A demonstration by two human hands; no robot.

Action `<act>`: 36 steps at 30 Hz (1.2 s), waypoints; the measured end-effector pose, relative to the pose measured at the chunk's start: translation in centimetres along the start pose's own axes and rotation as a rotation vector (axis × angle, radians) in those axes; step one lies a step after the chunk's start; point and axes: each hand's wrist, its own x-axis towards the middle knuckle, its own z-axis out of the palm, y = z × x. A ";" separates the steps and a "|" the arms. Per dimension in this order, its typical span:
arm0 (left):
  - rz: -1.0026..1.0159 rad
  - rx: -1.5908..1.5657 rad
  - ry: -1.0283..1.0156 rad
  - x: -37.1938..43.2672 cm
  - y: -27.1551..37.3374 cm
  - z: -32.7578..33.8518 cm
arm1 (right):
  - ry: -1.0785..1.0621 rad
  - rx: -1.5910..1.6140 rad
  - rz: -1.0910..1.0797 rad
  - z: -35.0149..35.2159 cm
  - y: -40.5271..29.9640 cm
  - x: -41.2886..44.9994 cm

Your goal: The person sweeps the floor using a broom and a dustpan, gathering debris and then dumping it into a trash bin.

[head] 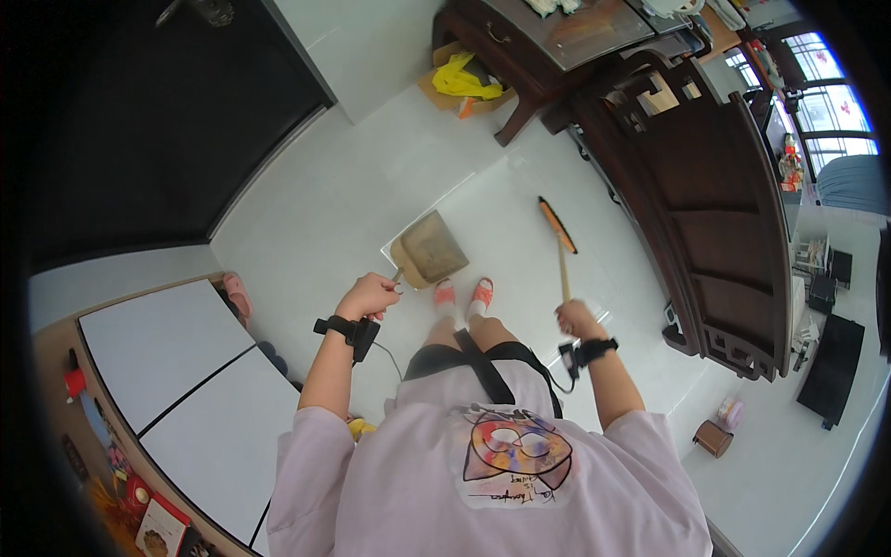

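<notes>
My left hand point(369, 296) is closed around the handle of a beige dustpan point(433, 249), whose pan lies on the pale tiled floor just ahead of my feet. In my right hand point(576, 319) is the thin yellowish stick of a broom point(558, 226) with an orange head and dark bristles. The broom head is on or close to the floor, ahead and to the right, apart from the dustpan. Each wrist wears a black strap with a small device.
A dark wooden bench point(717, 209) runs along the right. Ahead stands a wooden desk point(550, 42), with a cardboard box point(435, 94) holding a yellow bag beside its leg. A white-doored cabinet point(167, 355) and pink slippers point(238, 296) are at left; a brown bin point(713, 438) stands right.
</notes>
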 end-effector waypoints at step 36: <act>-0.051 -0.244 0.040 -3.1 -7.4 2.6 | -0.060 -0.190 0.203 0.3 -11.7 -2.4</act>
